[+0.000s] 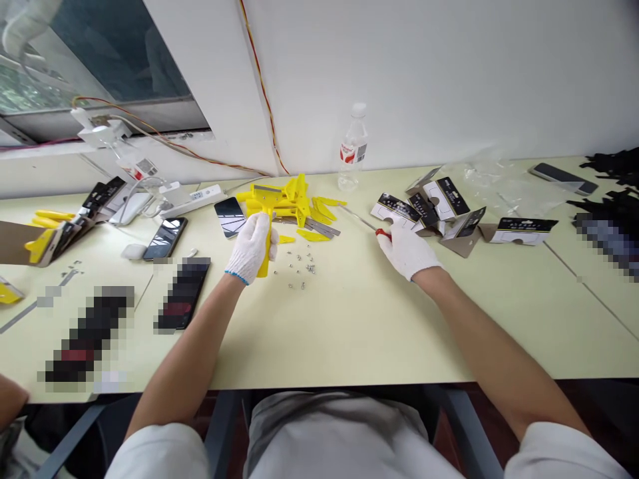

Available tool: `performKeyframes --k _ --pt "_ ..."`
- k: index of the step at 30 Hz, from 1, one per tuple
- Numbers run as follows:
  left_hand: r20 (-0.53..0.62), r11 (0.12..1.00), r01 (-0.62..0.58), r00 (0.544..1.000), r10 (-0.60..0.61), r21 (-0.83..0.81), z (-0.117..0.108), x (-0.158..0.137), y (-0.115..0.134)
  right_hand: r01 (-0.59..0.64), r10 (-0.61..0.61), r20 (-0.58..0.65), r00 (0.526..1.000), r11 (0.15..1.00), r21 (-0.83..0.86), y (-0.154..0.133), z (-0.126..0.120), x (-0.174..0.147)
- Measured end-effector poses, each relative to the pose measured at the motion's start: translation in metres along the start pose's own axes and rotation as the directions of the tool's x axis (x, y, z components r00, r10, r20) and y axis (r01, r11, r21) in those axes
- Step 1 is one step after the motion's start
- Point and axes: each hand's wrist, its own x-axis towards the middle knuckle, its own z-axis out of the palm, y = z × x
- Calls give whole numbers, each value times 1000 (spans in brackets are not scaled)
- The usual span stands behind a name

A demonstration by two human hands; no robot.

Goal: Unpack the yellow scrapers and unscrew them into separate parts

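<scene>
My left hand (252,247), in a white knit glove, is closed around a yellow plastic scraper handle (264,265), held above the table. My right hand (408,250), also gloved, grips a screwdriver (361,219) by its red handle. The metal shaft points up and left, its tip near flat yellow plastic pieces (323,209). Behind my left hand is a heap of yellow handles (279,199). Grey metal blades (319,229) and another flat yellow piece (312,235) lie beside the heap. Several small screws (298,257) are scattered between my hands.
A clear bottle (353,156) stands by the wall. Folded black-and-white packaging cards (449,199) and plastic bags (514,189) lie to the right. Phones (166,238), a power strip (200,196) and cables occupy the left. Another person's arm (10,402) shows at lower left.
</scene>
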Motion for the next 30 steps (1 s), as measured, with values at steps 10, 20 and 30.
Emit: performKeyframes --k 10,20,30 --pt "112 999 21 993 -24 25 6 -20 10 100 -268 104 958 650 753 -40 9 -38" --pt "108 995 -3 994 -8 104 10 -15 -12 210 -351 129 927 774 597 -44 19 -52" --pt "147 982 -65 988 38 179 6 -12 -18 228 -361 114 925 772 593 -45 21 -52"
